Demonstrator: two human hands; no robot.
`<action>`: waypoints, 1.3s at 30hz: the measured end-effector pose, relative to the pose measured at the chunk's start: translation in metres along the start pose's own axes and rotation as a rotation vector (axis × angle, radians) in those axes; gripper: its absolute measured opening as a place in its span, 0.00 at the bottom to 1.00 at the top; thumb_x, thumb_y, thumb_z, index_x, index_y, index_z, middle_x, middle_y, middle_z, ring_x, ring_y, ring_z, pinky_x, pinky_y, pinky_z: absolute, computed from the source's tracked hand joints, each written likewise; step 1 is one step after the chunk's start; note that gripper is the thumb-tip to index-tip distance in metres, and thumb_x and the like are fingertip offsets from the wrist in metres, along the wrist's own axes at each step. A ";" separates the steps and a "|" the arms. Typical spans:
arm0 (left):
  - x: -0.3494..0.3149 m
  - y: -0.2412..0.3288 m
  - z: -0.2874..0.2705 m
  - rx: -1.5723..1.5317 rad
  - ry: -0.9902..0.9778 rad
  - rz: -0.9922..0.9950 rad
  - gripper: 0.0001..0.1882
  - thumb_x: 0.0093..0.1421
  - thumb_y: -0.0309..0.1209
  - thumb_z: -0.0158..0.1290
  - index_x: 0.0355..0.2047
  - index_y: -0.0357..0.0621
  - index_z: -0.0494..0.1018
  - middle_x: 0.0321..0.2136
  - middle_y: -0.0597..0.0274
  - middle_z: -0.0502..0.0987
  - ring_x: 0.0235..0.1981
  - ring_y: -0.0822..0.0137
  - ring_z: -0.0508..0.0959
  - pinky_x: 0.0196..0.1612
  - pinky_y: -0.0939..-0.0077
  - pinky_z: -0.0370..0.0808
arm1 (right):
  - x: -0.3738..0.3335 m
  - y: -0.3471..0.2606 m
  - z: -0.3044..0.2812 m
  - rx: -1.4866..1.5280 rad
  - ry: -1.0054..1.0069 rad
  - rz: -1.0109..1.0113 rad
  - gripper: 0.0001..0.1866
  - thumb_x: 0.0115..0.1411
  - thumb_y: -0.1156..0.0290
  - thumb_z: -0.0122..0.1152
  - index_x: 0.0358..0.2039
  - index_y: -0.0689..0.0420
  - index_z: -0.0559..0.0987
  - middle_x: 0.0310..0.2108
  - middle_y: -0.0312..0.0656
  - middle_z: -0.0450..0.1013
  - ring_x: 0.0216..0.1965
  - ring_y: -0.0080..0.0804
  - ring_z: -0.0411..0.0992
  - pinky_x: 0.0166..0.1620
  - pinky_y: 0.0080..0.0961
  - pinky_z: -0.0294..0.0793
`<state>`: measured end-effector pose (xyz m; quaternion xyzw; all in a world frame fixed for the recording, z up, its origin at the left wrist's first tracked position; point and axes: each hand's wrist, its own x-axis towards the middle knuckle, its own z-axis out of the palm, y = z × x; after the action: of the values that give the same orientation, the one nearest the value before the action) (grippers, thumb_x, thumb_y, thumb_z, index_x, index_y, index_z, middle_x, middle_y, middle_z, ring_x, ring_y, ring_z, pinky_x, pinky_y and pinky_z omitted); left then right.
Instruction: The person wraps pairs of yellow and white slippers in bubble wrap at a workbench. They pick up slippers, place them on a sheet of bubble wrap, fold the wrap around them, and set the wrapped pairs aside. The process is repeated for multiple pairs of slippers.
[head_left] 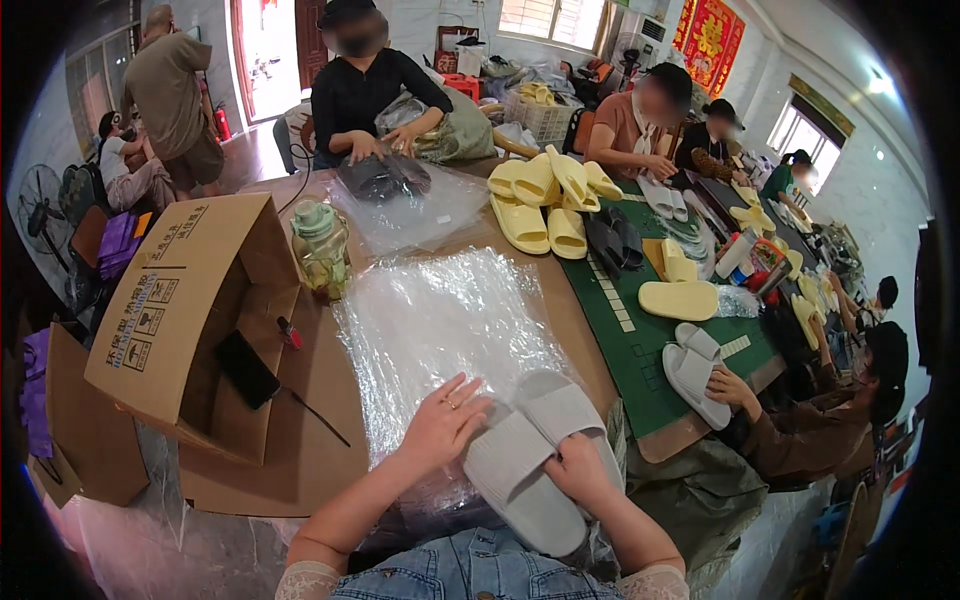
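Note:
A pair of light grey slippers [530, 455] lies at the near table edge, one overlapping the other. My right hand [578, 470] grips the lower slipper at its strap. My left hand [442, 422] rests flat, fingers spread, on a stack of clear plastic bags [440, 320] and touches the slipper's side. The bags cover the brown table [320, 370] in front of me.
An open cardboard box [190, 310] lies on its side at left with a black phone [248, 368] inside. A green bottle [320, 248] stands behind it. Yellow slippers [545, 200] pile up on a green mat [640, 340]. Several other people work around the table.

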<state>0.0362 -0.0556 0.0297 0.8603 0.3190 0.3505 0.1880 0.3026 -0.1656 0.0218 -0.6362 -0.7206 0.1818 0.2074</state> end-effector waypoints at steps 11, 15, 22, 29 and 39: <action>-0.004 0.036 -0.014 -0.317 -0.089 0.082 0.16 0.68 0.29 0.51 0.54 0.39 0.77 0.62 0.54 0.72 0.67 0.48 0.67 0.67 0.58 0.67 | 0.117 -0.005 0.073 0.089 0.292 -0.203 0.15 0.55 0.65 0.66 0.27 0.65 0.74 0.30 0.62 0.71 0.35 0.64 0.71 0.40 0.56 0.70; -0.012 0.048 -0.033 -0.449 -0.165 0.015 0.16 0.71 0.30 0.48 0.55 0.39 0.76 0.61 0.53 0.73 0.66 0.50 0.68 0.67 0.58 0.65 | 0.162 -0.034 0.065 0.082 0.398 -0.150 0.13 0.56 0.68 0.66 0.28 0.65 0.75 0.30 0.62 0.72 0.34 0.63 0.72 0.39 0.55 0.70; -0.023 0.026 -0.039 -0.528 -0.346 -0.043 0.17 0.71 0.33 0.49 0.57 0.43 0.77 0.62 0.56 0.73 0.67 0.52 0.67 0.68 0.59 0.63 | 0.185 -0.055 0.092 -0.040 0.370 0.081 0.14 0.59 0.64 0.66 0.30 0.64 0.78 0.31 0.59 0.75 0.34 0.60 0.77 0.39 0.51 0.76; -0.013 -0.013 -0.053 -0.352 -0.122 -0.117 0.21 0.68 0.42 0.54 0.57 0.47 0.77 0.64 0.50 0.70 0.67 0.47 0.66 0.68 0.54 0.62 | 0.119 -0.029 0.091 -0.117 0.317 -0.319 0.28 0.62 0.58 0.64 0.58 0.63 0.73 0.56 0.62 0.68 0.55 0.59 0.69 0.56 0.47 0.70; -0.013 -0.073 -0.001 0.043 0.224 -0.355 0.31 0.66 0.43 0.57 0.66 0.47 0.66 0.67 0.41 0.62 0.69 0.40 0.59 0.69 0.53 0.59 | 0.013 -0.083 -0.052 0.341 -0.394 -0.180 0.23 0.61 0.58 0.68 0.51 0.59 0.80 0.43 0.49 0.80 0.42 0.42 0.79 0.45 0.36 0.77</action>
<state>-0.0025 -0.0112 -0.0159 0.7501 0.4918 0.3983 0.1920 0.2592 -0.1631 0.1105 -0.4779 -0.7596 0.4016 0.1826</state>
